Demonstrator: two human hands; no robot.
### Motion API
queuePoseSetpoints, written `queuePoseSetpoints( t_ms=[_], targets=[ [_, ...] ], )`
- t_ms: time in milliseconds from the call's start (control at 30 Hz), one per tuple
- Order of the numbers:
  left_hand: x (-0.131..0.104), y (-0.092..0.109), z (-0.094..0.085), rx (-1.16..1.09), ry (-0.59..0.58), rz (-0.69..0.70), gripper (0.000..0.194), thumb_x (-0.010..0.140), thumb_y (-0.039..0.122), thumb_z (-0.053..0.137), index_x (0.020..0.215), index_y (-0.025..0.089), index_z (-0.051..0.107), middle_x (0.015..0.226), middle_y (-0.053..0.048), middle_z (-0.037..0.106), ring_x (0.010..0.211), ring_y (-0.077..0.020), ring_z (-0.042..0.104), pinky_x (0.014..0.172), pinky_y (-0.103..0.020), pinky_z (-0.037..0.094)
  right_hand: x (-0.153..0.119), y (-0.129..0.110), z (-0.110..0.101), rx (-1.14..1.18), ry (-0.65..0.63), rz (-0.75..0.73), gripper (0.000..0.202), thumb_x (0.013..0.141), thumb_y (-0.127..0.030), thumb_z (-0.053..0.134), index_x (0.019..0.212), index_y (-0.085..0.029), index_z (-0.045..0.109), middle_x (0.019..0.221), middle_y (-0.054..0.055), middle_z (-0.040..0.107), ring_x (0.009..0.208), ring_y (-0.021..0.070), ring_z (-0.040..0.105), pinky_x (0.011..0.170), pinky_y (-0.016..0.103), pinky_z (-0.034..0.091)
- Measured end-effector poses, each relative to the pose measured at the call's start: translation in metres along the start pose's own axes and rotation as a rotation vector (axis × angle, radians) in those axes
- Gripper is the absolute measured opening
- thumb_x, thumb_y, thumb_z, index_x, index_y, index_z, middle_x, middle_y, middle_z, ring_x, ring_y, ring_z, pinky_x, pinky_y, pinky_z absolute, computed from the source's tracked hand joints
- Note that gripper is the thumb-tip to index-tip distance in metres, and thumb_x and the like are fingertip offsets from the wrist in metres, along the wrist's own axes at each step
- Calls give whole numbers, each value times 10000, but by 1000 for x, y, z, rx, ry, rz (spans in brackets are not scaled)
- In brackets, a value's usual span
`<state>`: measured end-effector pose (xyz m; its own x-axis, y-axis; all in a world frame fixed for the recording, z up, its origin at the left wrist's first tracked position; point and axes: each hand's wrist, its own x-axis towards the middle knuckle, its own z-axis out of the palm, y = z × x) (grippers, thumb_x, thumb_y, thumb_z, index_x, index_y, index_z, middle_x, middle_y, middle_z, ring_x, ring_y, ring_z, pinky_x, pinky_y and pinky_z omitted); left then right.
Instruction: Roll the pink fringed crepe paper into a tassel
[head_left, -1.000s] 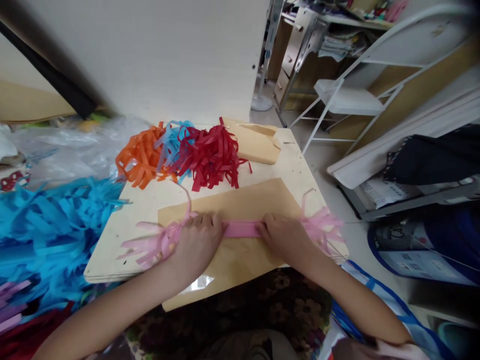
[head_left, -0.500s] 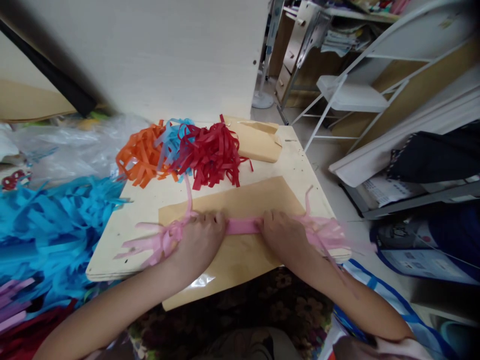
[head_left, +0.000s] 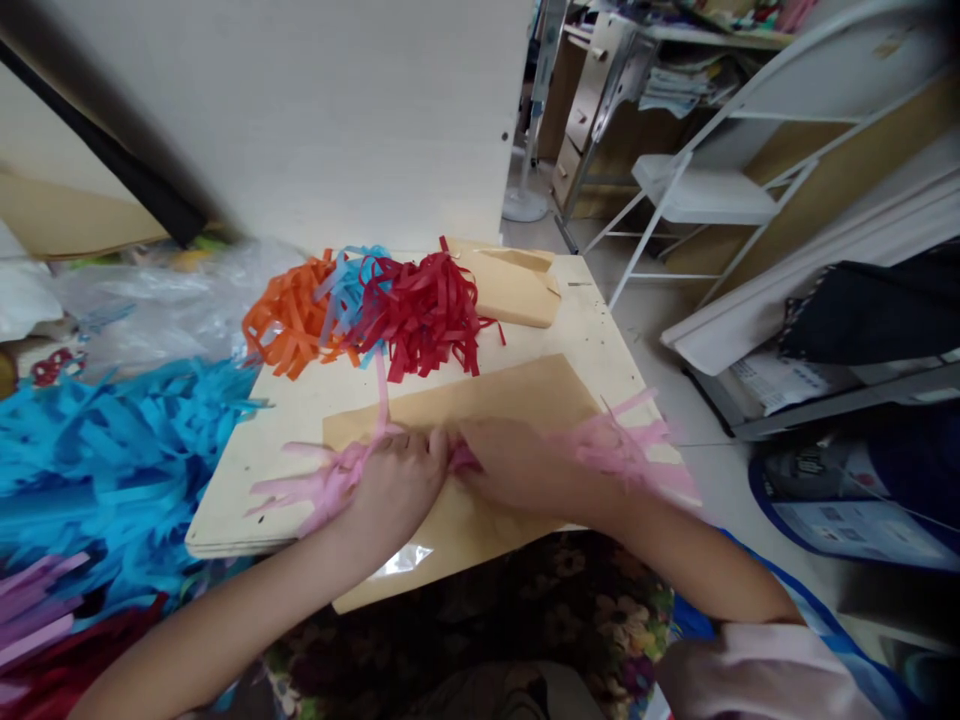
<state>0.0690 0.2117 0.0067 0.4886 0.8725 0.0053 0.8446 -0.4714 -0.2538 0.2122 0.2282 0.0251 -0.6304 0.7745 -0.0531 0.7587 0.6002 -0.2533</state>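
Panel, white point(head_left: 360, 120), upright at the far side. Folding chair, white point(head_left: 705, 195), far right, on the floor. Small table point(head_left: 262, 430) in the middle, pale top. Blue paper fringe point(head_left: 112, 450) heaped to the left, its tips reaching the table's left edge. Brown paper sheet point(head_left: 510, 395) flat on the table, near edge overhanging. Pink paper point(head_left: 463, 457) lies above the sheet, across its width: loose strips spread left and right beyond the hands, a short bunched bit visible between them; one strand runs toward the far side. Brown paper bag point(head_left: 510, 290) at the far right of the tabletop. Right hand point(head_left: 517, 460) slightly blurred, fingers bent in and closed about the pink paper, close beside the other hand; tightness cannot be told. Left hand point(head_left: 401, 475) in a fist, knuckles up, pink paper enclosed; palm side hidden. Red paper bunch point(head_left: 424, 310) far centre, orange paper bunch point(head_left: 292, 320) to its left, smaller light-blue paper bunch point(head_left: 356, 285) between. Shiny patch point(head_left: 405, 560) on the sheet, near left.
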Motion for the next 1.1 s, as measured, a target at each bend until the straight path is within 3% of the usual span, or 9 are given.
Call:
queuePoseSetpoints(
  t_ms=[133,233,433,600,1100],
  targets=[
    [3,-1,4,-13,14,8,222,710,11,283,669,115,475,548,-95,546,497,-213,532,448,-296,389,-10,15,-6,39,-141,186,154,764,-207,401,723,-150,538,635,6,558,548,99,454,486,218,255],
    [4,-1,7,-9,40,16,222,714,16,287,667,118,479,545,-93,546,481,-217,526,442,-307,388,-19,25,-12,10,-177,266,181,762,-210,396,691,-151,551,649,26,579,556,113,481,466,223,249],
    [4,1,6,-28,43,-14,217,761,84,301,660,111,491,554,-106,548,497,-229,537,446,-320,393,-25,22,-15,-131,-263,405,237,777,-303,415,690,-152,576,656,49,601,584,151,537,452,237,241],
    [4,1,9,-3,32,-20,213,773,117,313,663,112,495,558,-98,552,497,-212,539,446,-307,393,-28,22,-12,-193,-200,325,259,806,-299,384,685,-165,570,622,47,601,553,155,543,450,254,256],
    [4,2,3,-6,23,-26,212,737,50,312,673,109,505,555,-97,545,500,-221,530,442,-301,373,-23,25,-10,-232,-248,294,222,768,-255,422,628,-169,571,622,65,599,529,168,533,420,261,240]
  ],
)
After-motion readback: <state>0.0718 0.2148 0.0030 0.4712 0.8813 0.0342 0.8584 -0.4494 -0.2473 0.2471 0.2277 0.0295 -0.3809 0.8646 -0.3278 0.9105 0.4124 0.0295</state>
